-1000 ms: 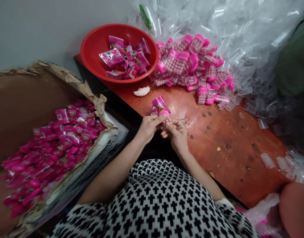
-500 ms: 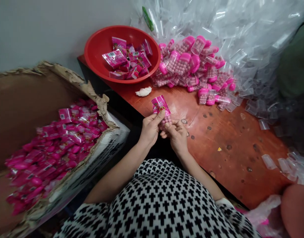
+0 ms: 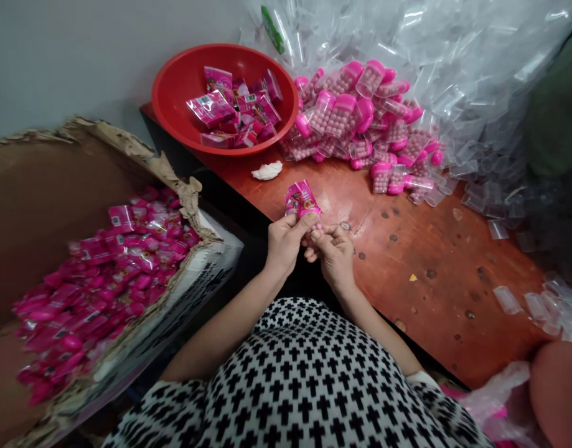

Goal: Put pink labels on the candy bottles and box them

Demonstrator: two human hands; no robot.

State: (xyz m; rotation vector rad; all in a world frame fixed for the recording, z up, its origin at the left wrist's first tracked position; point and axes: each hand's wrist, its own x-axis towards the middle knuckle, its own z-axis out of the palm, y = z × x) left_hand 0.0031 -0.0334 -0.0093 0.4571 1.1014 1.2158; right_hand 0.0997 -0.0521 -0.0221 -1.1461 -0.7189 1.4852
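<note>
My left hand [image 3: 284, 242] pinches a printed pink wrapper [image 3: 303, 196] over the table's near edge, thumb lying across its lower part. Just below, my right hand [image 3: 336, 255] grips a small clear candy container [image 3: 315, 228] with pink balls inside, and my fingers cover most of it. Its upper end meets the wrapper; how far it sits inside is hidden by my thumb. Beyond my hands, many filled containers with pink caps [image 3: 344, 118] lie heaped on the table. A red bowl [image 3: 162, 102] at the back left holds several wrapped pink packets [image 3: 211, 109].
A torn cardboard box [image 3: 187, 199] at left holds a heap of pink wrapped packets [image 3: 99, 280]. Clear empty containers [image 3: 477, 193] pile up at back right, some loose on the reddish table [image 3: 421, 249]. A crumpled white wad [image 3: 267, 170] lies near the bowl.
My thumbs have come closer together, and less of the candy container shows between my hands. The wrapper's top looks more crumpled. The view has shifted slightly.
</note>
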